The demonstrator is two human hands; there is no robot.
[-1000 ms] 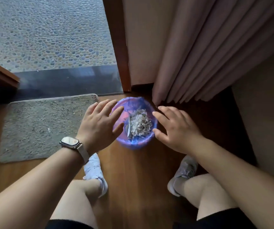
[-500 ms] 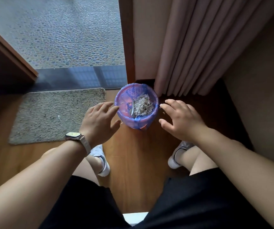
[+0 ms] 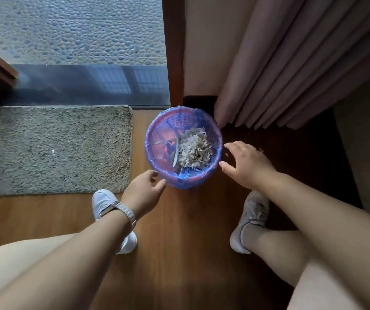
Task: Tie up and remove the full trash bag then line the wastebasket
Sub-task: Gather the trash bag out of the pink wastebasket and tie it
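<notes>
Both hands have dropped nearer the wastebasket since the earlier frame, the left now lower and at its near-left side rather than level with the rim. Left hand, wearing a wristwatch, is loosely curled with fingers apart, fingertips just beside the basket's near-left wall; contact cannot be told. Right hand is spread wide, thumb tip just beside the right rim, holding nothing. Wastebasket stands upright on the wooden floor, lined with a blue trash bag folded over the rim; a heap of pale shredded scraps lies in its right half. Far edge of the basket sits close to a dark wooden door post; folds of a curtain hang just beside its far-right rim. Left of the basket, a grey mat ends with its right edge near the basket but apart from it. Two shoes, left and right, flank a bare strip of floor on the near side. Beyond the door sill, pebbled ground extends far and left.
</notes>
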